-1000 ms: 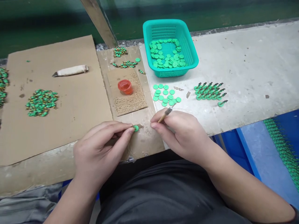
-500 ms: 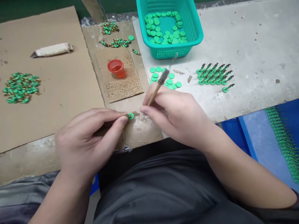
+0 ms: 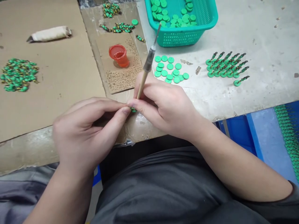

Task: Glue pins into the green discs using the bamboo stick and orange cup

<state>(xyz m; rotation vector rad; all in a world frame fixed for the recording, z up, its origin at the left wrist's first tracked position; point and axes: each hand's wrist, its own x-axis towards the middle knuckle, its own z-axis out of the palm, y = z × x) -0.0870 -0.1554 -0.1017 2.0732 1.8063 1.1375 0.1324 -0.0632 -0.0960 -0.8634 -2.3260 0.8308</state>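
Near the front edge of the table, my left hand [image 3: 90,129] is closed, pinching a small painted piece with a green round disc [image 3: 133,109] at its end. Most of that piece is hidden by my fingertips. My right hand [image 3: 167,104] is closed around a thin wooden-handled tool [image 3: 146,67], its dark collar and slim pointed end rising upward. The right thumb and fingertips meet the disc and partly cover it. Beyond the hands, a small red cup [image 3: 120,57] of liquid stands on a speckled cardboard piece [image 3: 120,82].
Loose green discs [image 3: 170,66] lie right of the cup, below a teal basket [image 3: 184,37] of discs. Farther right stand rows of discs with upright dark pieces [image 3: 224,67]. At left are a pile of small painted pieces [image 3: 20,74] and a cloth-wrapped tool [image 3: 50,34].
My right hand has moved left to the green disc, and its fingertips now touch it. The tool has turned more upright. The whole view has shifted slightly.
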